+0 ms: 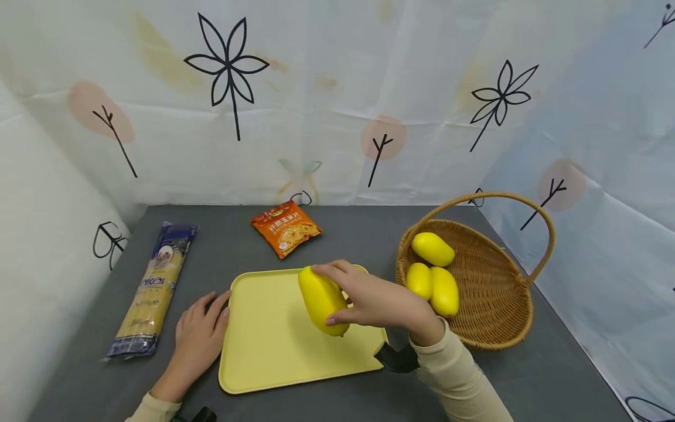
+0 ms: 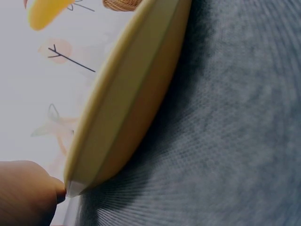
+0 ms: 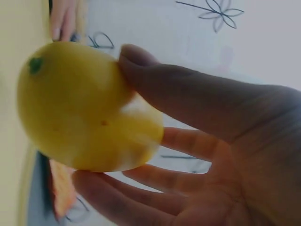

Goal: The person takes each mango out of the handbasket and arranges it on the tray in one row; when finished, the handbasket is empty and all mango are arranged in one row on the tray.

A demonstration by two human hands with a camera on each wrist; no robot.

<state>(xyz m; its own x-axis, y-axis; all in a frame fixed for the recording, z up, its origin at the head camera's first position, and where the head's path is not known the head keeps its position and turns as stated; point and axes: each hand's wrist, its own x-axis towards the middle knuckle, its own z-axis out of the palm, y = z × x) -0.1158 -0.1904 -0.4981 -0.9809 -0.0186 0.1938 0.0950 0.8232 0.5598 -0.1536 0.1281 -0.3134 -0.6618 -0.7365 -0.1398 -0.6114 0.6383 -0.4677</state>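
Observation:
My right hand (image 1: 377,299) grips a yellow mango (image 1: 321,302) above the pale yellow tray (image 1: 258,357). In the right wrist view the thumb lies on one side of the mango (image 3: 80,108) and the fingers on the other; a small green stem mark shows at its end. My left hand (image 1: 200,334) lies on the table at the tray's left edge, fingertips touching the rim. The left wrist view shows the tray's side (image 2: 127,103) close up, with a fingertip against its corner. To the right, several more mangoes (image 1: 432,249) lie in a wicker basket (image 1: 487,281).
A pack of spaghetti (image 1: 150,290) lies at the left of the grey table (image 1: 364,234). Behind the tray is an orange snack packet (image 1: 286,227). The basket's tall handle (image 1: 543,234) arches up at the right. A patterned white curtain (image 1: 316,88) hangs behind the table.

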